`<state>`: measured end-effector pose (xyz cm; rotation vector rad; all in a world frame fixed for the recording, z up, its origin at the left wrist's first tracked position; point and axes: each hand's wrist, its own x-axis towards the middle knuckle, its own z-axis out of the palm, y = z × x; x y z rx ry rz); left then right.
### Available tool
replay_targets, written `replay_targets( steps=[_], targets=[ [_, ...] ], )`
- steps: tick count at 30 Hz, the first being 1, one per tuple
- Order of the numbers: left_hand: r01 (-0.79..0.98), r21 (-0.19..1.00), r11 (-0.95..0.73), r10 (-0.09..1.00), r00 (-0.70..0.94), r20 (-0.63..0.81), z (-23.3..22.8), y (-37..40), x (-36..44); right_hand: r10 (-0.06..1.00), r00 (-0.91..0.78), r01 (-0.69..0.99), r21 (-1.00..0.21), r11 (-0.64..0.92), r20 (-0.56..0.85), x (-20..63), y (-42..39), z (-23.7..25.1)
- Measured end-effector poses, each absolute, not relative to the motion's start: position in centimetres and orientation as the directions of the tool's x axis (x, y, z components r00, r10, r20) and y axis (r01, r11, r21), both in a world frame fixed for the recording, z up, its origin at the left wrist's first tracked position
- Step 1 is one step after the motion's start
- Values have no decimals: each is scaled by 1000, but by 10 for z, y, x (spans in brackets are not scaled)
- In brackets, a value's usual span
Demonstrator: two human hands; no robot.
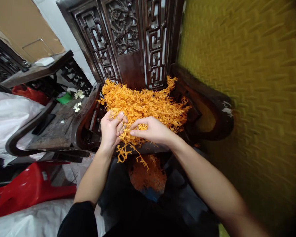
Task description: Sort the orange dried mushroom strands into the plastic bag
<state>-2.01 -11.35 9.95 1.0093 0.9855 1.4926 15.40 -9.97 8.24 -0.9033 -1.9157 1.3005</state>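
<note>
Nearest me, below the seat edge, a darker mound of orange sprigs fills a bag. Above it, my left hand and right hand, both equally close, pinch one branching orange sprig whose long axis hangs downward. Just beyond, the frilly, coral-like orange heap covers the carved wooden chair.

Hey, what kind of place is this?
Probably a cluttered home workshop or storeroom: a carved wooden chair heaped with orange plastic sprigs, white sacks, and a toppled red plastic stool.
</note>
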Motion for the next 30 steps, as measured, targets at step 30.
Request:
replay_targets(
  steps=[30],
  targets=[
    [267, 919, -289, 957, 53, 285, 88, -119, -15, 868, -235, 52, -886, 460, 437, 161, -107, 85]
  ],
)
